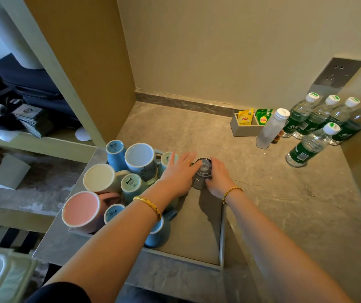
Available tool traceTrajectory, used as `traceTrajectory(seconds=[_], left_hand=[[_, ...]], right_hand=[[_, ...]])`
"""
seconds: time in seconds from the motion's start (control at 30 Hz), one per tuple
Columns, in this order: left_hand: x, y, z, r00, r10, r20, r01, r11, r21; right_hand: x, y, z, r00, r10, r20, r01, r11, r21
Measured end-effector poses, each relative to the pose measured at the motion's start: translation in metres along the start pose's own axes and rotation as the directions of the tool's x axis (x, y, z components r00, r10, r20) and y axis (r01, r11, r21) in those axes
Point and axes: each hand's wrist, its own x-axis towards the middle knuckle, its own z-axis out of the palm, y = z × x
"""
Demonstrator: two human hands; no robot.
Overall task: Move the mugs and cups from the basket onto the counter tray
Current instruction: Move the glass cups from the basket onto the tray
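While steadying a glass [201, 173] upside down at the tray's [222, 237] twelve o'clock, right hand [217, 178] gripped it; left hand [180, 171] lay spread alongside.

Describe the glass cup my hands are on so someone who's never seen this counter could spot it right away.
Start at the grey tray on the stone counter, packed on its left side with upside-down mugs. At the far edge of its bare right half stands the glass cup, between the left hand and right hand. It is the only clear one; every neighbour is coloured ceramic.
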Motion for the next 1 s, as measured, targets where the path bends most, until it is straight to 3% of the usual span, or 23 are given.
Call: traceTrajectory(seconds=[0.07,0.13,0.27,0.43,0.7,1.0], left_hand=[[-0.008,-0.01,-0.015,0.974,-0.114,-0.197,0.082,0.983,-0.163],[-0.021,-0.025,-0.031,0.931,-0.231,-0.282,0.128,0.932,-0.339],[-0.057,-0.06,-0.049,0.903,-0.316,-0.292,0.17,0.885,-0.433],[-0.133,-0.121,-0.044,0.808,-0.486,-0.334,0.299,0.826,-0.478],[-0.321,-0.253,0.014,0.595,-0.762,-0.256,0.555,0.62,-0.555],[-0.488,-0.35,0.094,0.446,-0.895,-0.008,0.741,0.375,-0.557]], right_hand=[[-0.003,-0.013,-0.009,0.994,-0.059,-0.094,0.056,0.998,-0.033],[-0.006,-0.037,-0.016,0.975,-0.145,-0.167,0.134,0.988,-0.073],[-0.016,-0.102,-0.009,0.915,-0.318,-0.248,0.283,0.944,-0.169],[-0.041,-0.199,0.036,0.827,-0.497,-0.262,0.504,0.863,-0.045],[-0.102,-0.345,0.197,0.764,-0.645,0.025,0.639,0.762,0.103],[-0.173,-0.46,0.371,0.611,-0.699,0.371,0.715,0.689,0.118]])
